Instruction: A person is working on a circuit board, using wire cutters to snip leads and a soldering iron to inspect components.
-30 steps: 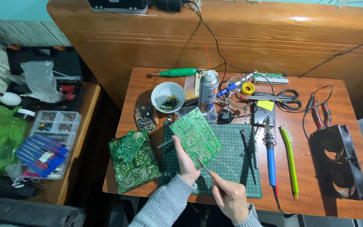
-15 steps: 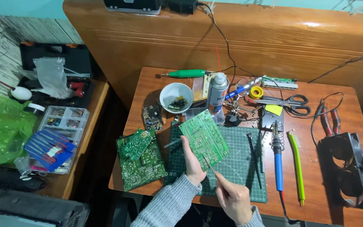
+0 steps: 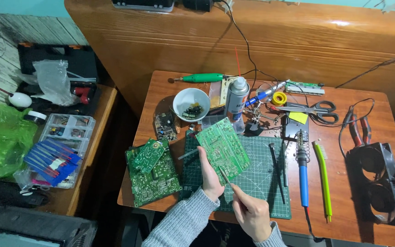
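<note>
A green circuit board (image 3: 222, 148) is held tilted above the cutting mat (image 3: 257, 183) by the closed left hand (image 3: 210, 176), thin tweezers (image 3: 227, 178) are pinched in the right hand (image 3: 252, 215) (tips best kept steady at the board's lower edge), and small parts are seen in the white bowl (image 3: 191, 103).

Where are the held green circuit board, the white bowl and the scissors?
Held green circuit board (image 3: 222, 148), head view, middle of its face.
White bowl (image 3: 184, 98), head view, inner wall.
Scissors (image 3: 322, 110), head view, black handles.

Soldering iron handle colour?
Blue, on the soldering iron lying right of the cutting mat; head view.
</note>
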